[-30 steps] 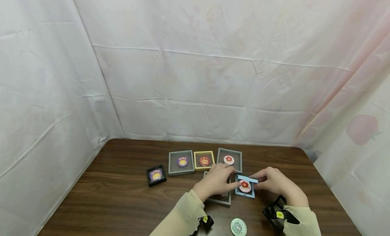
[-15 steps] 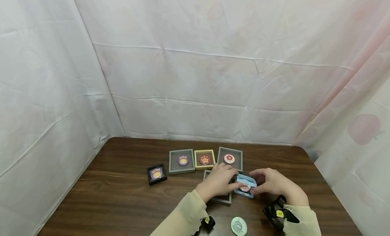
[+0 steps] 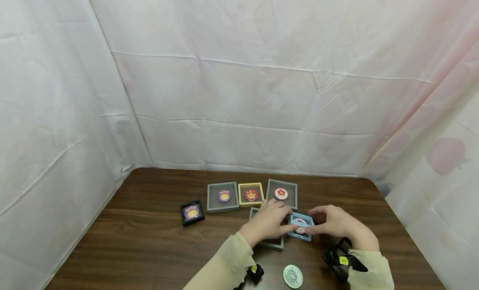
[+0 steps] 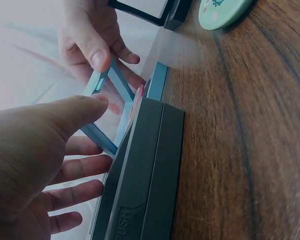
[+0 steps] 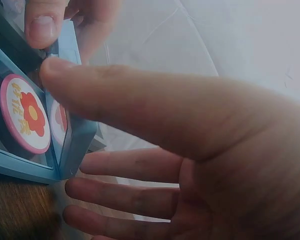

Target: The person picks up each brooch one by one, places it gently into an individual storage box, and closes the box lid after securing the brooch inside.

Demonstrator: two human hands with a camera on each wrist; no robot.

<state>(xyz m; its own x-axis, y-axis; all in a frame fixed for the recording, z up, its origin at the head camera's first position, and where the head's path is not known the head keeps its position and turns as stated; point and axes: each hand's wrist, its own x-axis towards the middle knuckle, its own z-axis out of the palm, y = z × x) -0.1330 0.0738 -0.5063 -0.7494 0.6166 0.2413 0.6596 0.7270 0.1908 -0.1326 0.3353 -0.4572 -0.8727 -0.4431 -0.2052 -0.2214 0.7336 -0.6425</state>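
Note:
A small light-blue hinged display case (image 3: 301,236) lies front-right, its lid (image 5: 79,125) partly raised. Inside sits a round badge (image 5: 25,114) with a red flower and pink rim. My left hand (image 3: 267,223) holds the case's left side, thumb on the lid and index finger by the far corner; its other fingers stretch loosely. My right hand (image 3: 338,224) presses the lid's free edge with its thumb, the other fingers extended behind, apart from the case in the head view. Beneath my left hand lies a grey display frame (image 3: 277,245), its middle hidden.
Along the back stand a grey frame (image 3: 208,198) with a purple badge, a yellow frame (image 3: 240,195) with a red star badge, and another grey frame (image 3: 293,194) with a flower badge. A black frame (image 3: 183,218) lies left. A green badge (image 3: 292,276) lies near the front.
The blue case's lid has swung down over the flower badge toward me. My right hand has shifted from pinching the lid's edge to pressing it with the thumb. My left hand stays nearly still.

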